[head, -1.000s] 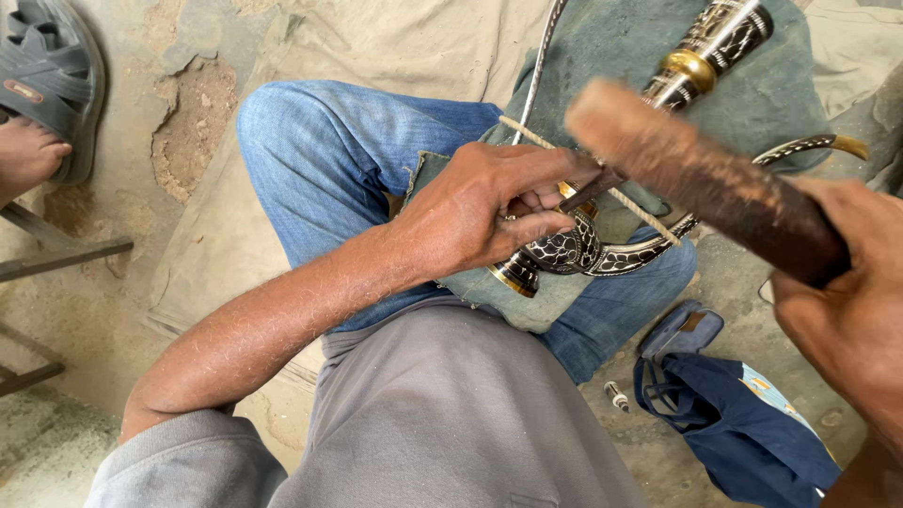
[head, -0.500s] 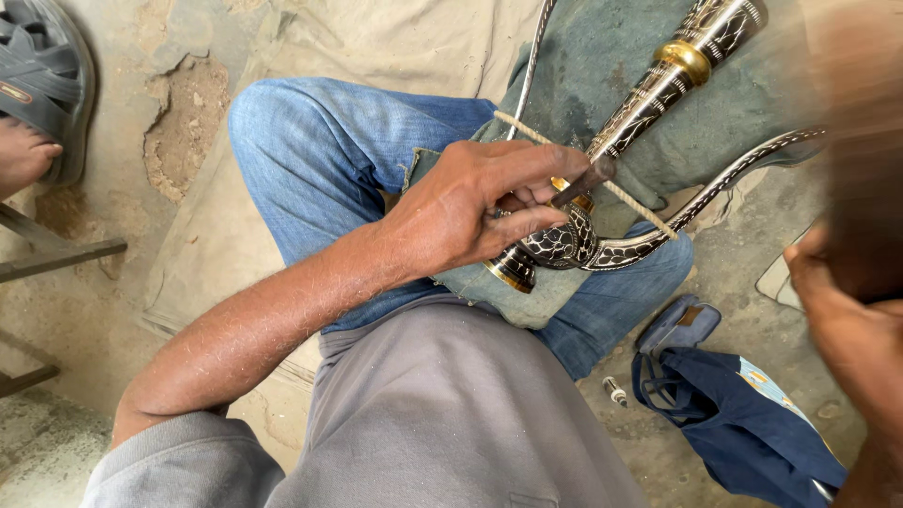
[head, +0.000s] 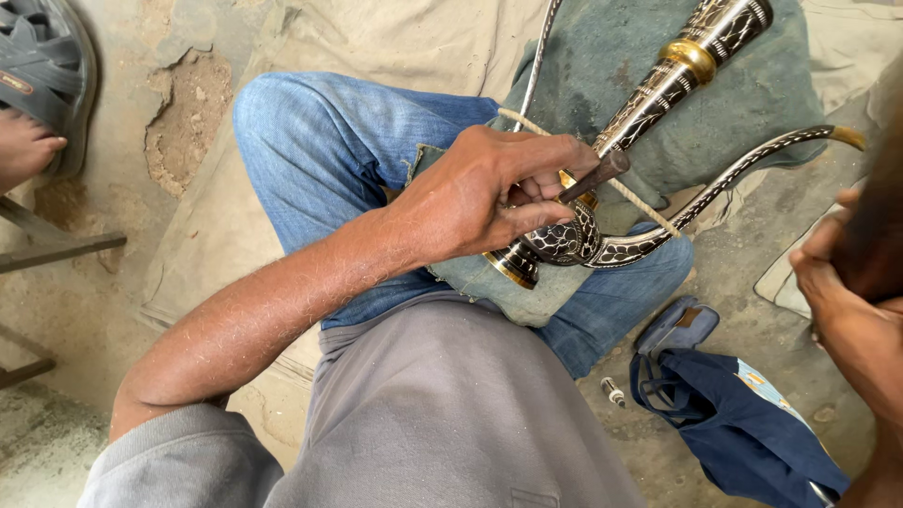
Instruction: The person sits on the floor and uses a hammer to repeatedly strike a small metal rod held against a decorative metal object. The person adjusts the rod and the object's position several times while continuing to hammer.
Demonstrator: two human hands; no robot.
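at the far left edge a grey sandal (head: 38, 66) sits on the cracked concrete floor (head: 179, 113) with the toes of another person's bare foot (head: 26, 150) just beside it, and dark metal bars (head: 56, 249) lie below them. moving right, a pale cloth (head: 376, 42) is spread under the person's bent knee in blue jeans (head: 329, 160), and the grey shirt (head: 442, 414) fills the bottom middle. the left hand (head: 489, 193) reaches across the knee with its fingers curled and pressed together, pinching a short dark chisel-like tool (head: 593, 176) whose tip rests on the ornate dark pipe (head: 649, 94), a long black piece with fine pale inlay and a brass ring (its rounded lower end sits on the thigh, right under the hand, on a scrap of denim). a thin pale cord (head: 640, 202) crosses the pipe just beside the tool, and a curved inlaid arm (head: 743, 174) sweeps from the pipe's base out to the right. the upper part of the pipe lies on a green-grey cushion (head: 602, 56). lower right, a dark blue bag (head: 734, 414) lies on the floor with a small metal bit (head: 613, 390) near it. at the right edge the right hand (head: 847, 301) is closed around a dark blurred handle (head: 875, 235), well apart from the pipe; what the handle carries cannot be made out.
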